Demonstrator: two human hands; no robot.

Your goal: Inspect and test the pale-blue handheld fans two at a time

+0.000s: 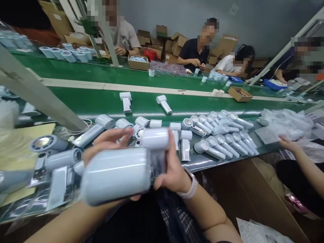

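Close to the camera, a pale blue handheld fan (115,175) lies across my left hand (101,145), whose fingers curl behind it. A second pale blue fan (155,137) is gripped by my right hand (176,172), thumb on the near side and fingers along its right end. The two fans are side by side, and I cannot tell whether they touch. Their far sides and part of my left hand's grip are hidden. Just beyond my hands, more fans (103,120) lie along the bench edge. To the left is one fan (47,143) with its round grille showing.
Rows of fans (224,145) lie to the right, near bubble-wrap bags (283,123) that a co-worker's hand (291,144) touches. Two fans (126,102) rest on the green belt (101,101). A slanted metal post (45,87) stands at left. Several people sit across the line.
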